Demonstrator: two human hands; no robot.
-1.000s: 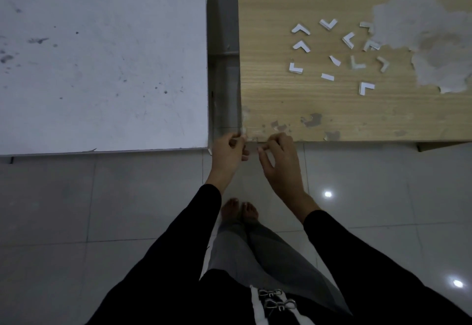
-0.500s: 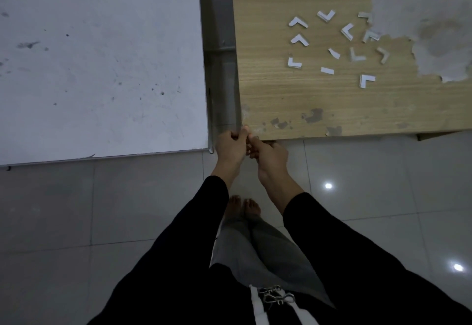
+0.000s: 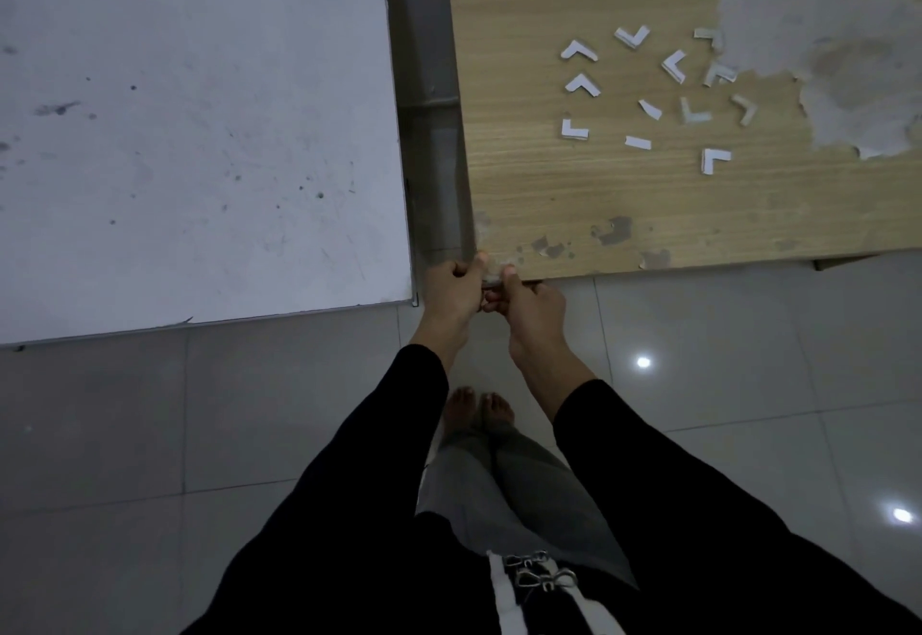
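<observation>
Closer together now, the left hand (image 3: 451, 293) and right hand (image 3: 534, 305) meet at the table (image 3: 549, 215) corner, curled fingers pinching a pale strip (image 3: 491, 279).

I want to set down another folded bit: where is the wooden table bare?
The wooden table is bare along its left edge and between its near edge and the folded white pieces. Crowded: among those pieces, up to the peeled patch. The left hand and right hand pinch a small piece at the near-left corner.
</observation>
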